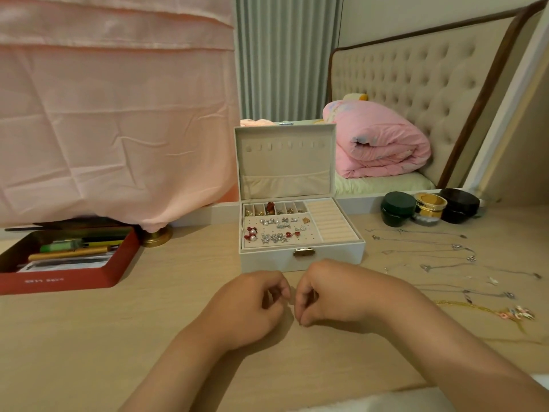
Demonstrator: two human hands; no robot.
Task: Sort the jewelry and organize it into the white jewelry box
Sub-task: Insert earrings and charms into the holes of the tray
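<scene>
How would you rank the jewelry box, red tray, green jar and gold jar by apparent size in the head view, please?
1. jewelry box, lid open
2. red tray, cut off at the left edge
3. green jar and gold jar: look alike

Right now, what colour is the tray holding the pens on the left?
The tray is red; the head view shows it best.

Light wood table [148, 322]: open white jewelry box [267, 261] centre, red tray [59, 282] left, necklaces [455, 247] and jars [398, 208] right.
</scene>
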